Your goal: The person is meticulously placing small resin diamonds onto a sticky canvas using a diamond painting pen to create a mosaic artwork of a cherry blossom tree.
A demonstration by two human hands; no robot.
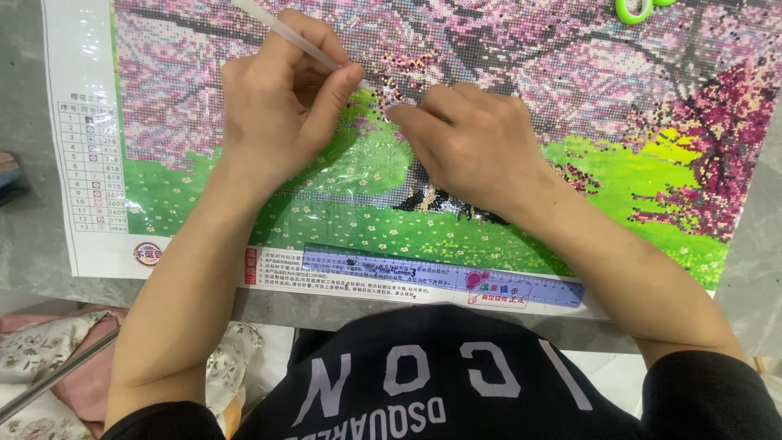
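- Head view: thin white plastic applicator pen [295,37] is being pinched pencil-style by left hand [277,106], fingers closed, tip angled onto pink-and-green diamond-painting canvas [635,106] for precise placement.
- Right hand [476,147] is being pressed curled on the canvas beside the tip, apparently steadying the clear film; nothing visibly gripped.

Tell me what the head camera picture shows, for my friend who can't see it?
A person's left hand holds a thin white pen-like stick over a big bead-picture canvas of pink blossom trees and green grass. Their right hand presses its fingers on the canvas beside the stick's tip. The canvas lies on a grey table, with a green ring-shaped thing at the top edge.
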